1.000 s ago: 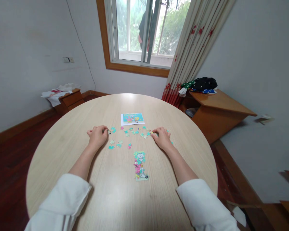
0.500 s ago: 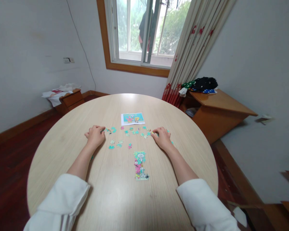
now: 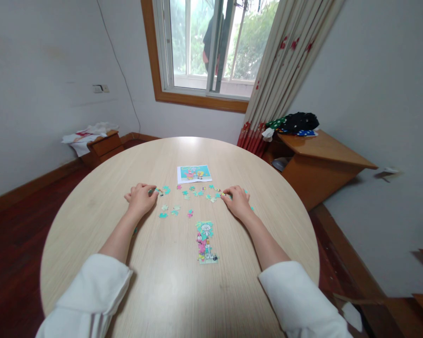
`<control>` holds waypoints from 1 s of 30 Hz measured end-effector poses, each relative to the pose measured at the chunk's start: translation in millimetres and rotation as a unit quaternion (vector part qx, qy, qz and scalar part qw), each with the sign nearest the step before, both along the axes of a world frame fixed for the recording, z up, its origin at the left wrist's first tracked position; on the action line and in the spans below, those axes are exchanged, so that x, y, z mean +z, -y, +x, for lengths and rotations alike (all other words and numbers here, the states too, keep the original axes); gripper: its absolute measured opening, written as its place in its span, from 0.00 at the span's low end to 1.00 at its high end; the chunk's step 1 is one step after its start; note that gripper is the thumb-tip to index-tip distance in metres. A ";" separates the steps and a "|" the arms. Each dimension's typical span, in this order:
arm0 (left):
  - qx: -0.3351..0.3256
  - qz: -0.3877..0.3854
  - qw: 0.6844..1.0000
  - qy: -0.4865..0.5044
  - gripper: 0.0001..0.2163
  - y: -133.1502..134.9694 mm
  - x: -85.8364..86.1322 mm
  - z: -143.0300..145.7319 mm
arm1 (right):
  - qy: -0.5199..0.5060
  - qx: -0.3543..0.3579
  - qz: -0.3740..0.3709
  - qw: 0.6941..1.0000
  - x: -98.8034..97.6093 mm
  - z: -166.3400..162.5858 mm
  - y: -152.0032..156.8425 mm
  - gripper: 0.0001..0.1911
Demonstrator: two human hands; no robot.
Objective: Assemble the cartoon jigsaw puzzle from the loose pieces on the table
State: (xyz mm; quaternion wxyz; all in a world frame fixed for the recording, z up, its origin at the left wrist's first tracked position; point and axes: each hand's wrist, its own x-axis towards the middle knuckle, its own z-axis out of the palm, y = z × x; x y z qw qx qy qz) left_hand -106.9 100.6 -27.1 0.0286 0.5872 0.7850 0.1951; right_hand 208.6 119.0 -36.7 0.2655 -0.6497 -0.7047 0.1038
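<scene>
Both hands rest on a round light-wood table (image 3: 169, 291). My left hand (image 3: 140, 198) is curled, its fingertips at a small jigsaw piece (image 3: 159, 191) on the left end of a scatter of loose teal pieces (image 3: 193, 192). My right hand (image 3: 237, 201) is curled too, fingertips pressed on pieces at the right end of the scatter. What either hand grips is too small to make out. A partly joined strip of puzzle (image 3: 206, 242) lies nearer me, between my forearms. A printed reference picture (image 3: 193, 173) lies beyond the pieces.
A wooden cabinet (image 3: 320, 159) with dark clothes on top stands to the right, beside a curtain (image 3: 285, 70). A low wooden drawer unit (image 3: 102, 143) with papers sits left on the dark floor. A window (image 3: 211, 47) is straight ahead.
My left hand has slid slightly left and back from the small piece. The right hand has barely moved.
</scene>
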 end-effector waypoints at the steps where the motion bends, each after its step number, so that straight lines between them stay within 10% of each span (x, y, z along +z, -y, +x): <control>1: -0.002 0.000 1.000 0.003 0.15 -0.2 0.0 -0.3 | -0.001 0.001 0.001 1.000 -0.1 0.2 -0.1 0.07; 30: -0.033 0.005 0.999 -0.007 0.13 -2.5 -4.0 -1.0 | -0.004 0.005 0.010 1.000 -3.0 0.8 -1.4 0.07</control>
